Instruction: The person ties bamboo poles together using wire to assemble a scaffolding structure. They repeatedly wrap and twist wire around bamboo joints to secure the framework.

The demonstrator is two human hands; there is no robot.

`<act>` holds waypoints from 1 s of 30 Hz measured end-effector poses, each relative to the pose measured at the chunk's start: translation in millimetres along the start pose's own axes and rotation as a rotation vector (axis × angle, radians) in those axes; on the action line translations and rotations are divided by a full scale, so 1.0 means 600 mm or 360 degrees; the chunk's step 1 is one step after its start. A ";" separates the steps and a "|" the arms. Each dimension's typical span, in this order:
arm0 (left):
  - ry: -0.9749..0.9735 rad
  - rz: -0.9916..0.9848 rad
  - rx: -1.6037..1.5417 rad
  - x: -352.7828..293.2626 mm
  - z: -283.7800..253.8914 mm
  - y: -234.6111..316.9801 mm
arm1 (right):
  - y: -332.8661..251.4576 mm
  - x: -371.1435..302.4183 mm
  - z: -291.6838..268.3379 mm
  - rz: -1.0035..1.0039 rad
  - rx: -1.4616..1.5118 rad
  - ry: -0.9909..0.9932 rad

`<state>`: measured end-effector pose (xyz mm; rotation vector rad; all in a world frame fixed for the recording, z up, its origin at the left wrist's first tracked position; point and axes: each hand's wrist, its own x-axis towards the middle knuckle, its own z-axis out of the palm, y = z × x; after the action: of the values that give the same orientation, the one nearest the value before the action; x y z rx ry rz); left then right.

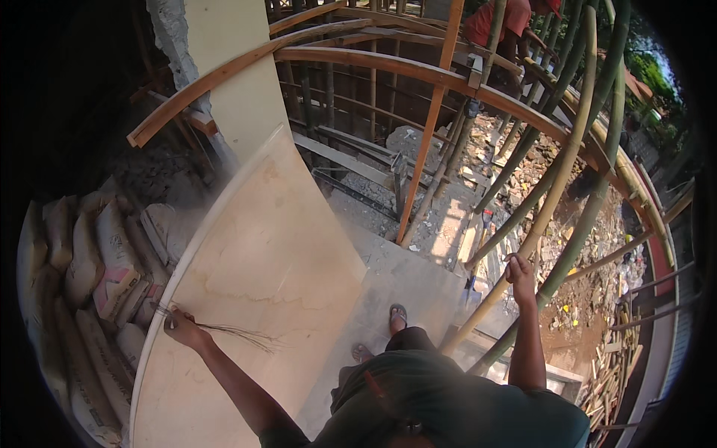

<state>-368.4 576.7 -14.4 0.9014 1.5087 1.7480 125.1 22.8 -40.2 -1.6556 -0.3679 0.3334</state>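
My left hand (181,328) is closed round a bundle of thin dark wires (237,333). The loose ends fan out to the right over a large pale board (261,246), and the hand is at the board's left edge. Out to the right, my right hand (518,273) is raised with its fingers curled together. It overlaps a slanting bamboo pole (553,190) in the picture; I cannot tell whether it grips the pole or pinches something small.
Stacked filled sacks (108,254) lie at the left. Wooden beams (336,54) and a post (429,134) cross the far side. Rubble (508,160) covers ground beyond the bamboo. A person in a red shirt (489,26) is at the far right. My sandalled feet stand on a grey floor (332,381).
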 end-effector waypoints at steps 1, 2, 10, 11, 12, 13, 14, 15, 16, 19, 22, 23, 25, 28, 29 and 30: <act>0.0091 0.0103 0.0107 -0.006 0.001 -0.007 | 0.029 -0.054 0.005 0.0076 -0.0104 -0.0031; 0.0155 0.0199 0.0208 -0.005 0.000 -0.014 | 0.057 -0.099 0.014 0.0241 -0.0292 0.0020; 0.0655 0.1014 0.1362 0.058 -0.003 -0.075 | 0.273 -0.175 0.141 -0.0019 -0.1197 -0.0327; 0.0855 0.0967 0.1650 0.001 0.017 -0.040 | 0.283 -0.162 0.145 -0.0088 -0.1217 -0.0423; 0.0851 0.1186 0.1546 -0.020 0.016 -0.031 | 0.286 -0.143 0.151 -0.0056 -0.1219 -0.0515; 0.0826 0.1392 0.1428 -0.050 0.030 -0.034 | 0.280 -0.121 0.151 -0.0022 -0.1236 -0.0588; 0.0228 0.1301 0.0900 -0.098 0.056 -0.048 | 0.273 -0.098 0.150 0.0013 -0.1254 -0.0660; -0.0230 0.1172 0.0630 -0.169 0.082 -0.054 | 0.261 -0.070 0.154 0.0004 -0.1274 -0.0819; -0.0797 0.0958 0.0526 -0.263 0.109 -0.062 | 0.234 -0.045 0.171 -0.0002 -0.1299 -0.0988; -0.2487 0.0588 0.0542 -0.541 0.169 -0.052 | 0.122 0.004 0.216 -0.0136 -0.1195 -0.1348; -0.3090 0.0424 0.0526 -0.679 0.194 -0.056 | 0.010 0.046 0.209 -0.0272 -0.1198 -0.1190; -0.3080 0.0489 0.0563 -0.697 0.210 -0.042 | -0.012 0.057 0.187 -0.0291 -0.1151 -0.1104; -0.3049 0.0604 0.0638 -0.726 0.240 0.000 | -0.036 0.075 0.139 -0.0315 -0.1054 -0.0973; -0.2807 0.1156 0.0357 -0.729 0.318 -0.044 | -0.039 0.078 0.055 -0.0297 -0.0908 -0.0830; -0.2663 0.1429 0.0275 -0.729 0.352 -0.032 | -0.035 0.078 0.019 -0.0292 -0.0845 -0.0759; -0.2567 0.1550 0.0328 -0.732 0.382 -0.015 | -0.028 0.077 -0.018 -0.0287 -0.0782 -0.0682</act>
<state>65.0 338.2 -37.4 2.4957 0.0706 0.6344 170.7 34.6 -22.8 -2.0053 -0.9770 0.4903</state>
